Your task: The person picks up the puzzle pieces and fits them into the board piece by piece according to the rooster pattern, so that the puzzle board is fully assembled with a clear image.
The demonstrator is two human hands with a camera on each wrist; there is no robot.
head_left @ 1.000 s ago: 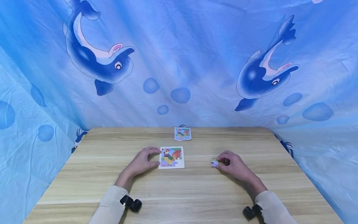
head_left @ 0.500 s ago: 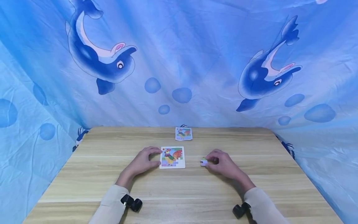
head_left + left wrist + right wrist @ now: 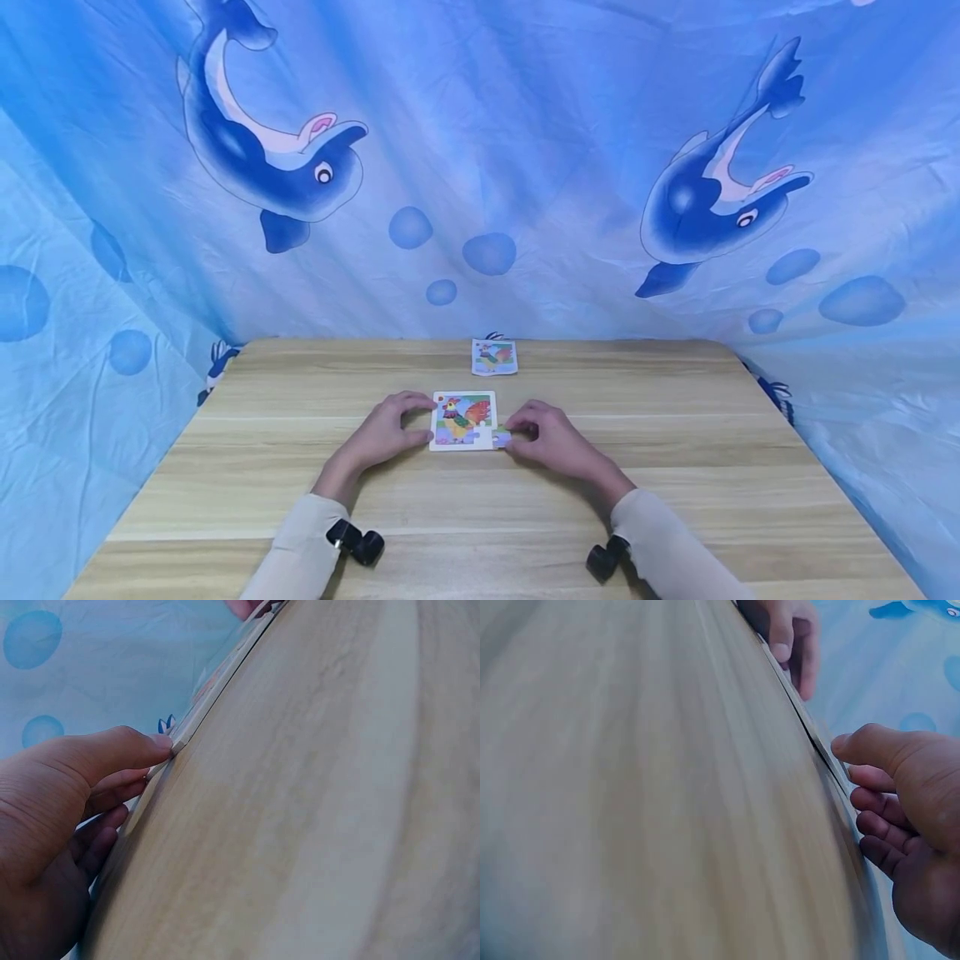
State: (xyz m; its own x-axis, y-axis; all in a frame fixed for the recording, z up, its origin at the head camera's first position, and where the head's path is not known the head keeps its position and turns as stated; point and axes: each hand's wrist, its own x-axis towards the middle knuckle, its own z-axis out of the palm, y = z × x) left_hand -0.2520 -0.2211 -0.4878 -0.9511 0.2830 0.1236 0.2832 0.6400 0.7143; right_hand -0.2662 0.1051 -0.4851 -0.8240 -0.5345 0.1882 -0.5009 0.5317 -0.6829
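A square jigsaw puzzle board (image 3: 462, 396) with a rooster picture lies flat on the table; a white gap (image 3: 482, 435) shows at its lower right. My left hand (image 3: 386, 433) holds the board's left edge, thumb near the lower corner and index finger higher up. In the left wrist view, the left thumb (image 3: 127, 750) touches the board's corner. My right hand (image 3: 551, 437) pinches a green and lilac puzzle piece (image 3: 500, 437) between thumb and fingers, at the board's right edge beside the gap. In the right wrist view the right hand (image 3: 907, 802) hides most of the piece.
A small paper card (image 3: 494, 357) with the same rooster picture lies behind the board, near the table's back edge. The wooden table (image 3: 465, 525) meets a blue dolphin-print curtain (image 3: 480, 167) at the back and sides. Black wrist cameras (image 3: 355, 542) sit on both sleeves.
My right hand has moved left across the table with the puzzle piece, from well right of the board to its right edge. The left hand has stayed at the board's left edge.
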